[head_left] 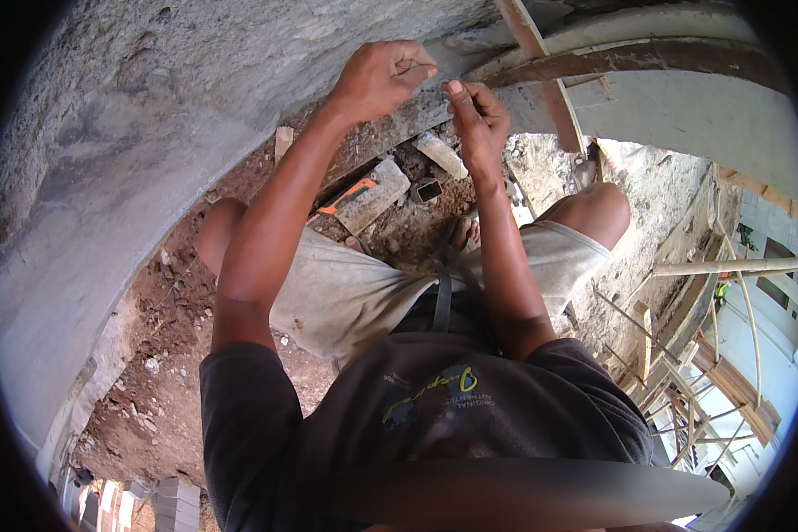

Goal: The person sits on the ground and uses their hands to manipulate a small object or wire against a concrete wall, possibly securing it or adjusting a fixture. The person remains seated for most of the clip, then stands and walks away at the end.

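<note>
Both arms reach forward, bringing my hands close together in front of a rough concrete face. The fingers of my left hand (pixel 383 82) are curled, thumb and forefinger pinched together. Just to its right, my right hand (pixel 479 122) is also closed, its thumb tip pressed to the forefinger. Whatever the pinches hold, perhaps something thin, is too small to make out. Below the hands lie a grey concrete block (pixel 374 197), an orange-edged tool (pixel 349 195) partly hidden beside it, a pale broken piece (pixel 442 154) and a small square hollow piece (pixel 428 191).
A large concrete wall (pixel 106 160) curves along the left. A wooden plank (pixel 541 71) crosses a dark curved beam (pixel 647 60) at upper right. Loose soil and rubble (pixel 160 372) cover the ground. Bamboo poles (pixel 725 267) and boards (pixel 736 390) stand at right.
</note>
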Demonstrator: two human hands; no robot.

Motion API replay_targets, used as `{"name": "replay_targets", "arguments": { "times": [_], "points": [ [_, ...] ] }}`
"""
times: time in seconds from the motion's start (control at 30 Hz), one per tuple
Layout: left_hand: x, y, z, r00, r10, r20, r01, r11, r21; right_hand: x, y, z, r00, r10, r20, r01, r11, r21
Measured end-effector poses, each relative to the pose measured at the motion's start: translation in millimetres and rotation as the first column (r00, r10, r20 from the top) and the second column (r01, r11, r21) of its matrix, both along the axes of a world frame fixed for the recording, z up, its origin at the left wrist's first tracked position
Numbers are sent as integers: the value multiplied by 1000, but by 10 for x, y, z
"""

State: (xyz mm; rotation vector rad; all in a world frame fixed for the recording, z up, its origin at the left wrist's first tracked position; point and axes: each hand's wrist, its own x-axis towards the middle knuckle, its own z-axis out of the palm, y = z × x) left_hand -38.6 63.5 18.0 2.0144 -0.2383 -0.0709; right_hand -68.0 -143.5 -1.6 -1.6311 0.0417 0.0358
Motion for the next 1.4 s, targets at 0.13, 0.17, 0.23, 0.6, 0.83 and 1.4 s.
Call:
{"name": "replay_targets", "arguments": {
  "times": [0.13, 0.17, 0.23, 0.6, 0.83, 1.4],
  "points": [
    [10, 62, 11, 996, -84, 8, 84, 990, -109, 29, -98, 7, 888, 364, -281, -118, 771, 626],
    [10, 93, 26, 993, -108, 43, 111, 990, -81, 41, -124, -4, 875, 384, -295, -158, 801, 577],
    [10, 153, 82, 992, -97, 84, 100, 994, -35, 68, -166, -44, 849, 417, -325, -234, 847, 477],
    [-289, 458, 401, 982, -97, -163, 113, 990, 87, 265, -303, -232, 912, 303, 279, 109, 476, -873],
    [-359, 670, 334, 967, 132, -216, -122, 991, 62, 705, 164, -308, 895, 120, 429, 194, 762, -618],
    [-268, 578, 371, 947, 316, 54, -317, 948, 13, 843, 373, -174, 855, 12, 519, 284, 825, -488]
  ]
}}
